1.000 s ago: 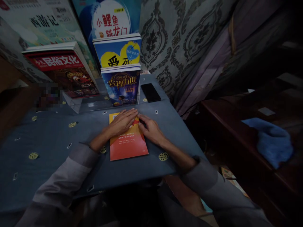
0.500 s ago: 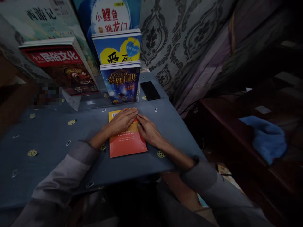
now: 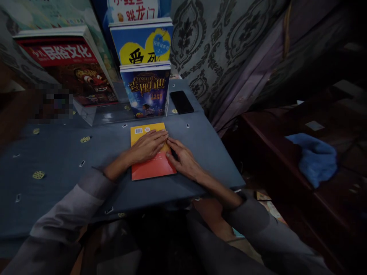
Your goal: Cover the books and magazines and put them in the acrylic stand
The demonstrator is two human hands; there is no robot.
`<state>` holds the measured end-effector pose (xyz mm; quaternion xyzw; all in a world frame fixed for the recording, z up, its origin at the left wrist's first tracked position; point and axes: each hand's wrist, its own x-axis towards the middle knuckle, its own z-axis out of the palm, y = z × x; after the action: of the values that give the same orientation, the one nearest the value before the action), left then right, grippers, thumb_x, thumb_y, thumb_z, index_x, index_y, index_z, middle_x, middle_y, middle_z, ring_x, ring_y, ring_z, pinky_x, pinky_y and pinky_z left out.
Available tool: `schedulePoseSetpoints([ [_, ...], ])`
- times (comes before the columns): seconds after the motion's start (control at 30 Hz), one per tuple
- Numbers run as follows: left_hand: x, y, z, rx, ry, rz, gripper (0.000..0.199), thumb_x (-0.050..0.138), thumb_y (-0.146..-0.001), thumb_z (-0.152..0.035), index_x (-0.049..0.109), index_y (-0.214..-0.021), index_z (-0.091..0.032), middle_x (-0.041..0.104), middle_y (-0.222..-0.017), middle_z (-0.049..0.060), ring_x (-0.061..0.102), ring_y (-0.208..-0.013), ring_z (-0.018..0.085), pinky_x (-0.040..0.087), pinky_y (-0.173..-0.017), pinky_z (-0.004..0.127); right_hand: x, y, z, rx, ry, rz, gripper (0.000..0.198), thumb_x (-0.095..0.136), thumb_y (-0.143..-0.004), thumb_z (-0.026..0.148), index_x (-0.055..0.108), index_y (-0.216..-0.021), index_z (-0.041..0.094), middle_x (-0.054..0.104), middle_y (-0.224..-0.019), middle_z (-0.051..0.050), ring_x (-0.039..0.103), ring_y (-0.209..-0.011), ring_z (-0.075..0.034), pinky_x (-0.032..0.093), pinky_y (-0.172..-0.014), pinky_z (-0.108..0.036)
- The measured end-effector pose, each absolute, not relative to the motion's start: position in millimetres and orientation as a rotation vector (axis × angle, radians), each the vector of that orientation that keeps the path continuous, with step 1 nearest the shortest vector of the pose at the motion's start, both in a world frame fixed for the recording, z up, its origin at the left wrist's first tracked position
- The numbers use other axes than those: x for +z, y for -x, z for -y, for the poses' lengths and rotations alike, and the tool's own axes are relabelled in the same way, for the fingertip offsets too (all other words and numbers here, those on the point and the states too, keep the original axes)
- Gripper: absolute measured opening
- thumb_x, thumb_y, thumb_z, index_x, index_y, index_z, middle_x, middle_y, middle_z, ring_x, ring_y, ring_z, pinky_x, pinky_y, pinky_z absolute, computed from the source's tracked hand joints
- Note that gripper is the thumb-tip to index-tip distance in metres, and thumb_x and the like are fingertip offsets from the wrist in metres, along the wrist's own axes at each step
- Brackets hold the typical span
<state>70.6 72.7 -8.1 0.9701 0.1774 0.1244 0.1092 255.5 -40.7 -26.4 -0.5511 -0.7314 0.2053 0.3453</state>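
A closed book with a yellow and red cover lies flat on the blue patterned tablecloth. A barcode shows near its far left corner. Across the middle of the cover rests my left hand, palm down, its fingers stretched toward the right edge. My right hand lies along the book's right edge with fingers extended, its fingertips close to those of the left. Neither hand grips the book; the cover under the left hand is hidden.
Behind the book, a clear stand holds a dark blue book, a blue and yellow book and a red magazine. A black phone lies to their right. A blue cloth hangs over a dark red surface at right.
My left hand has slid nearer to me over the cover, uncovering the barcode and the far yellow edge. My right hand has shifted slightly nearer too. The view has tilted down.
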Motion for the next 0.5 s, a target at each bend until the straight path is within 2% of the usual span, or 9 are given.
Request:
schedulePoseSetpoints([
  [0.37, -4, -64, -45, 0.326, -2.839, -0.496, 0.047, 0.032, -0.107, -0.032, 0.049, -0.148, -0.017, 0.051, -0.154, 0.011, 0.039, -0.149, 0.022, 0.032, -0.124, 0.048, -27, -254, 76, 0.546, 1.423, 1.915, 0.055, 0.049, -0.1, 0.037, 0.047, -0.151, 0.017, 0.051, -0.153, -0.016, 0.047, -0.143, -0.03, 0.042, -0.119, -0.054],
  [0.5, -3, -62, -35, 0.327, -2.844, -0.461, 0.046, 0.031, -0.108, -0.033, 0.049, -0.147, -0.018, 0.054, -0.152, 0.01, 0.044, -0.146, 0.02, 0.03, -0.125, 0.046, -27, -250, 89, 0.525, 1.443, 1.929, 0.055, 0.048, -0.101, 0.037, 0.046, -0.152, 0.016, 0.049, -0.154, -0.018, 0.047, -0.144, -0.03, 0.042, -0.119, -0.053],
])
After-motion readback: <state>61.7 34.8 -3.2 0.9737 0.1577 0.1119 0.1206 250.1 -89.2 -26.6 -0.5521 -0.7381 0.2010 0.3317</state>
